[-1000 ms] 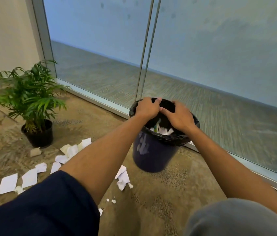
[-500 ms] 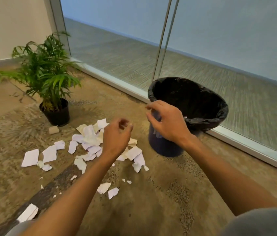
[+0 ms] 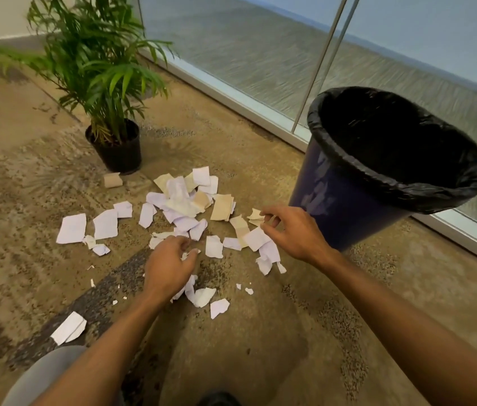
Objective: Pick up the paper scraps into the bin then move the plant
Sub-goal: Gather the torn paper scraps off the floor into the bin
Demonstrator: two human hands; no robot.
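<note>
paper scraps: torn white/tan, heaped on carpet | left grip: loosely curled, empty | right grip: pinching tan scrap

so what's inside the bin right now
Only the black liner shows inside the bin. Its interior is dark, and the near rim hides the bottom, so any scraps there can't be seen.
</note>
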